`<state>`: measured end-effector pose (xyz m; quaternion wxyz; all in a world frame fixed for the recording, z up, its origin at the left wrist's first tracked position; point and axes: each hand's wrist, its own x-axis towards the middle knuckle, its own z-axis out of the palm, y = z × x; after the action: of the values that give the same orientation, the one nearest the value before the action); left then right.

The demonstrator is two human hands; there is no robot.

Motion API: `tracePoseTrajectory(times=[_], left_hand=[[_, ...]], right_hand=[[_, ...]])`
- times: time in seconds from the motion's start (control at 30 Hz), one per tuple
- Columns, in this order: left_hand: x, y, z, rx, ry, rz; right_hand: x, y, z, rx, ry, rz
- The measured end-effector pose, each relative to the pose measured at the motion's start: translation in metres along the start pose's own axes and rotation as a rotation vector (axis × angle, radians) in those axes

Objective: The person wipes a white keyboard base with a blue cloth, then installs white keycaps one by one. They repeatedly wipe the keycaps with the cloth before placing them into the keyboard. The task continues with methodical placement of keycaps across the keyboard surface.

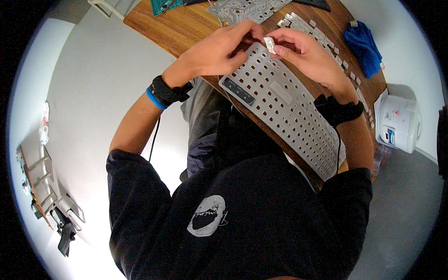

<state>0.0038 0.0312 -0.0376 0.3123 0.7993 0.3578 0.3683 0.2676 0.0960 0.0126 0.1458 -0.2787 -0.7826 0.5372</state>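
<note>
A light grey keyboard frame (268, 100), full of square holes and with a dark panel at its left end, lies slanted along the table's near edge, partly over my lap. My right hand (305, 56) pinches a white keycap (269, 45) between thumb and fingers, just above the frame's far end. Close beside it, my left hand (217, 51) is closed with bent fingers at the frame's far left corner. Its fingertips are partly hidden, so what they grip cannot be made out. Several white keycaps (318, 33) lie in rows beyond my right hand.
The brown wooden table (175, 25) also bears a grey printed circuit sheet (249, 10) and a green mat (164, 5) at its far side. A blue cloth (363, 49) lies at the right edge. Further right stands a white rounded appliance (396, 119). A chair (46, 179) is far left.
</note>
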Motion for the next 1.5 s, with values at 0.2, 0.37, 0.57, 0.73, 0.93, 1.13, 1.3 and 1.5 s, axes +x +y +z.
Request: tracePoseTrajectory(times=[0.2,0.37,0.57,0.73,0.93,1.13,1.3,1.5], left_hand=[[-0.001,-0.002,0.000,0.000,0.035,0.028],[-0.001,0.006,-0.002,-0.030,-0.004,-0.041],[-0.004,0.010,-0.006,0.039,-0.003,-0.044],[-0.003,0.006,-0.005,0.013,-0.009,-0.035],[-0.004,0.006,-0.006,0.045,-0.036,-0.057],[-0.007,-0.004,0.001,0.148,0.035,0.097],[-0.006,0.000,-0.001,0.122,-0.007,0.048],[0.001,0.008,-0.006,0.086,-0.069,0.022]], right_hand=[[0.006,0.000,0.005,-0.199,0.041,-0.016],[0.014,-0.001,0.007,-0.551,0.048,-0.291],[0.019,-0.008,0.015,-0.689,0.049,-0.410],[0.017,-0.014,0.016,-0.753,-0.033,-0.427],[0.021,-0.027,0.016,-0.846,-0.057,-0.531],[0.021,-0.036,0.020,-1.003,-0.101,-0.566],[0.024,-0.030,0.024,-0.995,-0.077,-0.617],[0.009,-0.014,0.008,-0.854,-0.070,-0.538]])
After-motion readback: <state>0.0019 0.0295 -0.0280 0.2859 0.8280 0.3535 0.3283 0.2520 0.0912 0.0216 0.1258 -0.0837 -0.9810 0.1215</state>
